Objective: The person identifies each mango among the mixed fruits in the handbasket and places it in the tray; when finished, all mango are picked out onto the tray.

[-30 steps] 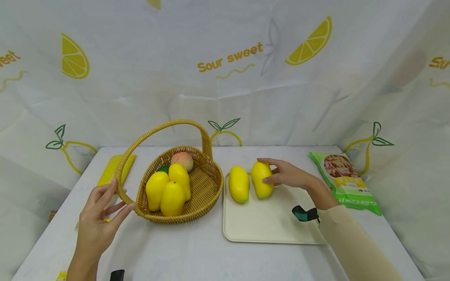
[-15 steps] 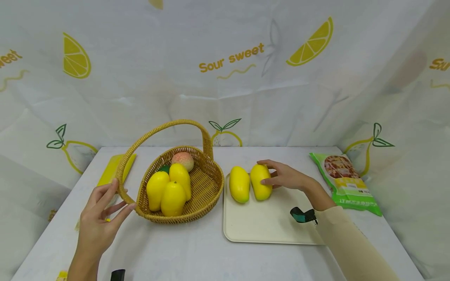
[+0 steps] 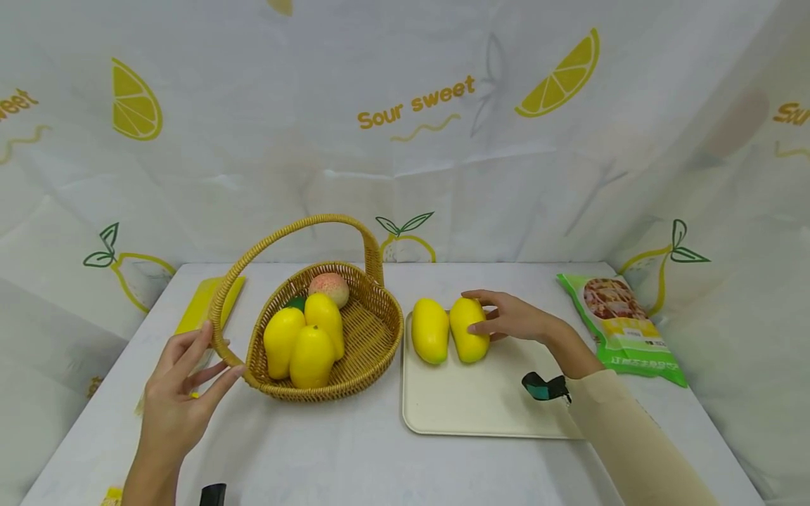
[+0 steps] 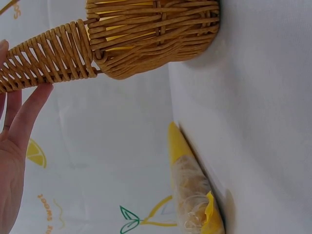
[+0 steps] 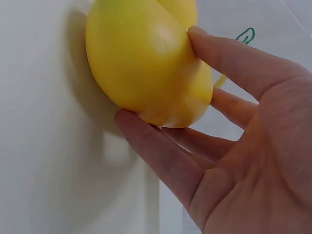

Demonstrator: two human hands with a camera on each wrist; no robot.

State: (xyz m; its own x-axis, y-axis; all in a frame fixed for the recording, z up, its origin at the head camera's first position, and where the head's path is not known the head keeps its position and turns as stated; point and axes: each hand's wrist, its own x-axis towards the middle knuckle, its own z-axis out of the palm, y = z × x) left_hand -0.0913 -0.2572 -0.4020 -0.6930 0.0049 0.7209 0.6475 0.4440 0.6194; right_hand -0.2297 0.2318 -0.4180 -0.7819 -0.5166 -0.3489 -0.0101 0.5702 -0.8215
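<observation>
My left hand [image 3: 177, 397] pinches the lower left end of the handle of a wicker basket [image 3: 370, 351]. Fingertips show against the woven handle in the left wrist view. Inside the basket lie several yellow mangoes [image 3: 312, 357], a peach [image 3: 329, 289] and a partly hidden green thing [image 3: 295, 303]. On a cream tray [image 3: 481, 400], a mango [image 3: 430, 332] lies beside another mango [image 3: 468, 336], at the back left. My right hand [image 3: 522, 318] holds the right-hand mango between thumb and fingers. In the right wrist view, this mango [image 5: 141, 53] rests low over the tray.
A green food bag [image 3: 623, 327] lies right of the tray. Behind the basket's left side is a yellow and clear packet [image 3: 201, 306], seen also in the left wrist view. A printed white curtain [image 3: 418, 176] closes off the back and sides.
My right hand has shifted slightly left and toward me with its mango, which is now closer to the other mango on the tray. My left hand stays at the basket handle.
</observation>
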